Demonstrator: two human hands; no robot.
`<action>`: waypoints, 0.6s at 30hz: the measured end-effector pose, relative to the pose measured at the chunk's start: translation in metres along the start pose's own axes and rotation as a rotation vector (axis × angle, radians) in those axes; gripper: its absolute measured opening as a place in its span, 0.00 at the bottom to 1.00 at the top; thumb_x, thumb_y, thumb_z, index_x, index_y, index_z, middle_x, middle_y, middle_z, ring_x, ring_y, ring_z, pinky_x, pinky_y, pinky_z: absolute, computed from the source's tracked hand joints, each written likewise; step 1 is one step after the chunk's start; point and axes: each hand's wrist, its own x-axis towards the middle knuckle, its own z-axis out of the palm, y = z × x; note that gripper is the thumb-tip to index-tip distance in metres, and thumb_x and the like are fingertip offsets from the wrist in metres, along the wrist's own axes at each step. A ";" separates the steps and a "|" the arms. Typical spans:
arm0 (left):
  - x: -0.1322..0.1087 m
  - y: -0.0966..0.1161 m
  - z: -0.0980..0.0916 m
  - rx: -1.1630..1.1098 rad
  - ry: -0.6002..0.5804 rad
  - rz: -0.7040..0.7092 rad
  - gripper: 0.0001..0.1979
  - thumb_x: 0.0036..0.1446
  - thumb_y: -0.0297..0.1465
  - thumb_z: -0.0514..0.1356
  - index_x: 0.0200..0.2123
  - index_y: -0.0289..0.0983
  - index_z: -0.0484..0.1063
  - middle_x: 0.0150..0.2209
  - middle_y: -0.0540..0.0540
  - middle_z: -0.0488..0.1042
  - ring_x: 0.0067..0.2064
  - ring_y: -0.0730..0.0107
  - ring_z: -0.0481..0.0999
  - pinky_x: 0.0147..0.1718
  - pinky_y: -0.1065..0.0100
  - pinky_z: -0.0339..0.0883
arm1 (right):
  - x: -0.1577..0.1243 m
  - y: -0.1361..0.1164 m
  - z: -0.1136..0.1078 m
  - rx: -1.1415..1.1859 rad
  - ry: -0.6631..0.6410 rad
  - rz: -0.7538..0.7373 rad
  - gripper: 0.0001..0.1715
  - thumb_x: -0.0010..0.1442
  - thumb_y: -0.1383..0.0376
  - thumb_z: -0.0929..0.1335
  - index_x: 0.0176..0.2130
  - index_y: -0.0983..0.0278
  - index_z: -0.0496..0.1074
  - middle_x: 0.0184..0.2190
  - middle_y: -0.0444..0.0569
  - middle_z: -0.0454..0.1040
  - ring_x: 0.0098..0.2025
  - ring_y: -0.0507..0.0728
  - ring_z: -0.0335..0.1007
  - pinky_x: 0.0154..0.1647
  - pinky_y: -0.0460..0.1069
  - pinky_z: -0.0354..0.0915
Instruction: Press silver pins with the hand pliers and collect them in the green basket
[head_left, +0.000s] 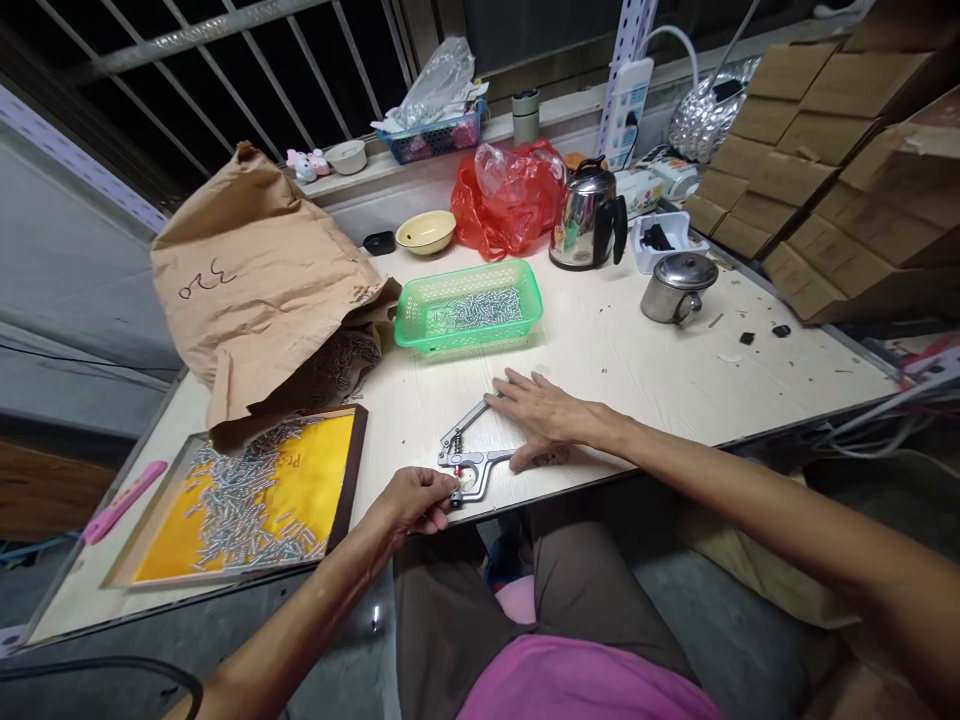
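Observation:
Silver snap-fastener pliers [480, 460] with a coil spring lie at the table's front edge, their handles spread apart. My right hand [544, 415] is on the handles, fingers stretched over the upper one and thumb by the lower. My left hand [418, 500] is closed in a pinch at the plier jaws, beside a small red part; what the fingertips hold is too small to make out. Left of it, a shallow tray [360, 430] with a yellow bottom holds many small metal pins [240, 510]. Beyond the pliers, a green plastic basket [469, 345] contains more small metal pieces [484, 308].
A large brown paper bag [255, 290] leans over the tray's back edge. A pink-handled tool [124, 503] lies far left. Behind are a yellow bowl [426, 232], red plastic bag [510, 200], kettle [589, 215] and metal cup [677, 288]. Cardboard boxes [847, 170] stand right.

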 end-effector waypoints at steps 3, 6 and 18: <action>-0.001 0.000 0.001 -0.015 0.012 0.000 0.23 0.36 0.48 0.66 0.26 0.33 0.69 0.14 0.55 0.67 0.14 0.80 0.64 0.15 0.77 0.53 | 0.009 -0.003 -0.006 -0.006 -0.032 -0.022 0.62 0.40 0.42 0.72 0.61 0.74 0.51 0.56 0.66 0.57 0.58 0.71 0.49 0.57 0.67 0.43; -0.002 0.002 0.002 -0.028 0.018 -0.003 0.22 0.37 0.46 0.66 0.25 0.33 0.68 0.14 0.55 0.66 0.14 0.81 0.64 0.15 0.77 0.53 | 0.010 -0.010 -0.012 -0.013 -0.040 0.001 0.58 0.40 0.45 0.73 0.58 0.75 0.55 0.51 0.64 0.63 0.53 0.68 0.56 0.57 0.65 0.45; -0.012 -0.002 0.010 0.531 0.442 0.425 0.14 0.55 0.40 0.55 0.31 0.35 0.71 0.27 0.47 0.72 0.29 0.68 0.72 0.29 0.68 0.63 | -0.010 -0.027 -0.008 -0.035 0.055 0.026 0.24 0.52 0.56 0.71 0.44 0.68 0.67 0.41 0.53 0.68 0.46 0.61 0.60 0.54 0.59 0.50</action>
